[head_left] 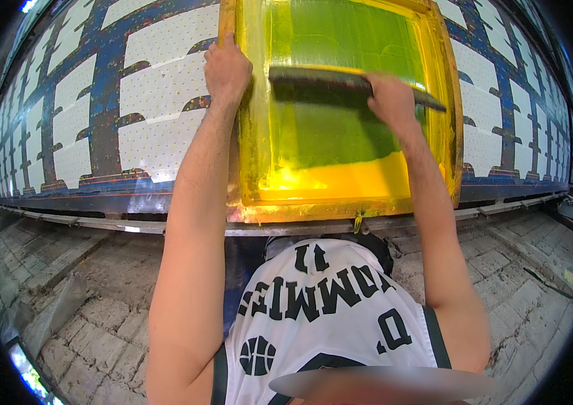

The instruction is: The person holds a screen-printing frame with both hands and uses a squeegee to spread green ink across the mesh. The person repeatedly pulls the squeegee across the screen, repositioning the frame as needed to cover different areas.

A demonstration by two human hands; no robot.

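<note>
Pressing down on the left rail of a yellow screen-printing frame [249, 135], the left hand [227, 67] lies with fingers curled over the frame's outer edge near its upper corner, gripping the rail. The right hand [391, 100] is closed around the dark handle of a long squeegee [320, 84], which lies crosswise inside the frame, its blade touching the green mesh [330, 135] about midway up the screen. A band of yellow ink [340, 181] sits pooled along the near end of the mesh, just inside the frame's lower rail, well apart from the squeegee. The frame rests flat on a long printing table [107, 145] whose blue surface carries rows of white dotted fabric pieces [158, 138], lying both left and right of the frame. A metal rail [97, 221] runs along the table's near edge. Both forearms are bare and extended forward from the lower edge of the view. The person wears a white sleeveless jersey [320, 317] with black lettering. Underfoot is a brick floor [97, 317], with worn, uneven paving visible on both sides.
</note>
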